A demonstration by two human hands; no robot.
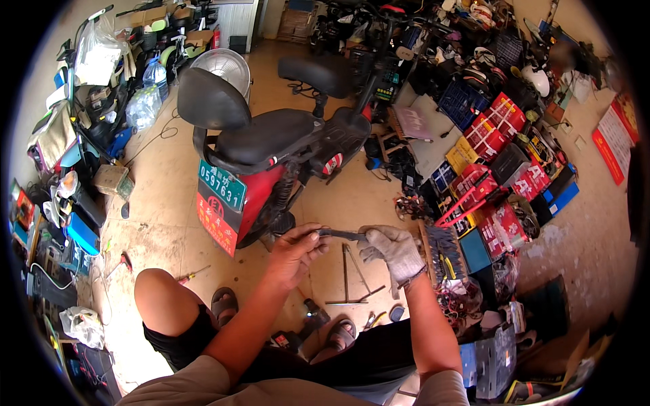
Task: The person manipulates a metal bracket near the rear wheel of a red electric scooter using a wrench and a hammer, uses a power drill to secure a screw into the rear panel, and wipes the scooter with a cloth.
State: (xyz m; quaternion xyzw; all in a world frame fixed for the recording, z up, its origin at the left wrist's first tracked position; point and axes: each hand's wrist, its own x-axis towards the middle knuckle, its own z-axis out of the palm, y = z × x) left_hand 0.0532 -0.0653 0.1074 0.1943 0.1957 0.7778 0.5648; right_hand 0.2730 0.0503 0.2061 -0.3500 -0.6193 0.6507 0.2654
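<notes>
Dark grey in the head view, a slim, bar-like piece [344, 235] runs from the left grip [296, 253], a bare hand, to the right grip [393, 249], a hand in a pale grey fabric glove [399, 256]. Its material is too small to tell. The step in hand looks like checking or readying this piece, apart from the black-and-red two-wheeled scooter [271, 141] beyond the left grip. The next move probably calls for one end kept steady while the other grip turns or slides along it.

The left grip pinches its end between thumb and forefinger, the remaining fingers curled beneath; the right grip is closed about the opposite end. Both forearms [245, 326] angle inward toward the grips. Below and between the grips, a T-shaped metal rod tool [346, 279] lies on the floor [162, 233].
</notes>
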